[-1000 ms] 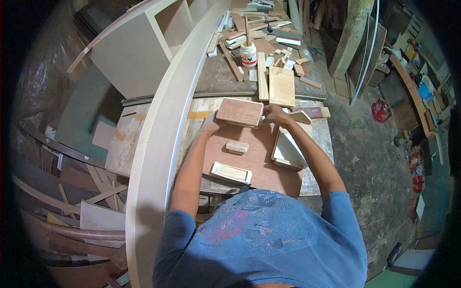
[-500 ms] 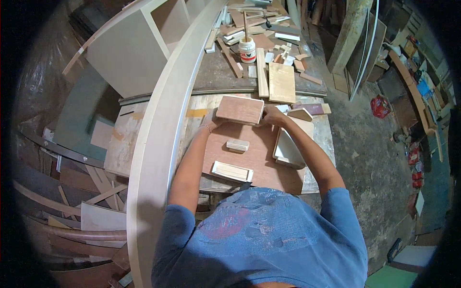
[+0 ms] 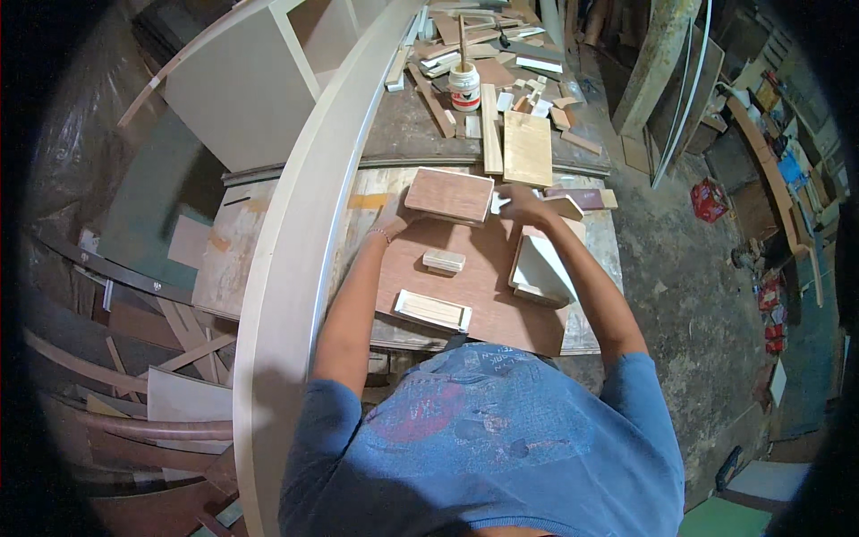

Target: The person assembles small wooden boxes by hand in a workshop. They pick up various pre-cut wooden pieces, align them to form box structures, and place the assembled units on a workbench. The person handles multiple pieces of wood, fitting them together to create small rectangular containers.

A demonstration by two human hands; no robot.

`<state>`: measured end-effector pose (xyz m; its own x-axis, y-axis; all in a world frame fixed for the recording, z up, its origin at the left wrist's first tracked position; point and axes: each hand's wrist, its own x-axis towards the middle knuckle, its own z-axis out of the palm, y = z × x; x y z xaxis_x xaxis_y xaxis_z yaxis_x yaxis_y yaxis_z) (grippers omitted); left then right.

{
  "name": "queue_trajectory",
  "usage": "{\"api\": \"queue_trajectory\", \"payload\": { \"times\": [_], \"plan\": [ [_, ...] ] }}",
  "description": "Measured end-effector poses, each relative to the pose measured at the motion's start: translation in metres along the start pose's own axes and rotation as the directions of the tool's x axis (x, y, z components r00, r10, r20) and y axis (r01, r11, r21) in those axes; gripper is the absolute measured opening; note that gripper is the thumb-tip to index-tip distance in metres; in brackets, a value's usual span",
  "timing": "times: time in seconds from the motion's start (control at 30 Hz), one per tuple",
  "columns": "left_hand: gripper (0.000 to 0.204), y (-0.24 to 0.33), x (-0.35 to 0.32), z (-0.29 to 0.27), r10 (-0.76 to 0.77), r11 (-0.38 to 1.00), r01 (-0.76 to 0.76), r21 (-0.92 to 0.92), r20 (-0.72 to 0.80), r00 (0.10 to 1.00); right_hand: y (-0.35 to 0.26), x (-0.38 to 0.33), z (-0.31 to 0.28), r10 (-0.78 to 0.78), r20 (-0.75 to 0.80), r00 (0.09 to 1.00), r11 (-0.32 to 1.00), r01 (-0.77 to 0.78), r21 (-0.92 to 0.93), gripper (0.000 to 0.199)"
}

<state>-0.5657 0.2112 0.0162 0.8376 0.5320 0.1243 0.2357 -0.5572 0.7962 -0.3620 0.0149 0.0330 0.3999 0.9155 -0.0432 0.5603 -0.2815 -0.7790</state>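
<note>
A shallow wooden box (image 3: 447, 194) with a reddish-brown plywood top and pale edges is held tilted over a brown plywood panel (image 3: 501, 309). My left hand (image 3: 394, 217) is closed on its left end, with the fingertips partly hidden behind it. Just off the box's right end is my right hand (image 3: 522, 204), its fingers apart near a small white piece (image 3: 500, 203). Lying on the panel are a small pale wood block (image 3: 444, 260) and a white-edged wooden tray (image 3: 433, 311). At the panel's right, a white-faced angled wooden piece (image 3: 542, 268) stands beside my right forearm.
A long pale board (image 3: 291, 215) runs along my left, with a pale cabinet (image 3: 246, 89) beyond it. Farther up the bench are a white jar (image 3: 464, 91) with a stick in it, a flat yellowish board (image 3: 528, 148) and several wood offcuts. Concrete floor (image 3: 667, 295) lies to the right.
My right hand has drawn off the box's right end, moving slightly right. The box has shifted a little away from me, with my left hand still at its left end.
</note>
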Motion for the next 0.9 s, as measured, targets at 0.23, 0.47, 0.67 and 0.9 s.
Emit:
{"api": "queue_trajectory", "payload": {
  "times": [0.23,0.47,0.67,0.9],
  "plan": [
    [0.029,-0.016,-0.042,-0.018,-0.145,0.981,0.111,-0.160,-0.219,0.965,0.008,-0.105,-0.050,0.093,-0.632,0.769,0.978,0.049,0.204,0.040],
    [0.030,0.113,-0.121,0.028,-0.152,0.824,0.143,-0.548,0.029,0.988,0.064,-0.157,0.000,0.585,-0.453,0.673,0.614,-0.003,0.789,0.052],
    [0.053,0.101,-0.108,0.137,-0.088,0.927,0.083,-0.365,0.003,0.996,0.070,-0.143,0.013,0.448,-0.453,0.771,0.565,0.149,0.812,0.056],
    [0.063,0.117,-0.103,0.167,-0.231,0.913,0.231,-0.337,0.041,0.972,0.103,-0.140,0.013,0.416,-0.378,0.827,0.592,0.070,0.803,0.059]
  ]
}}
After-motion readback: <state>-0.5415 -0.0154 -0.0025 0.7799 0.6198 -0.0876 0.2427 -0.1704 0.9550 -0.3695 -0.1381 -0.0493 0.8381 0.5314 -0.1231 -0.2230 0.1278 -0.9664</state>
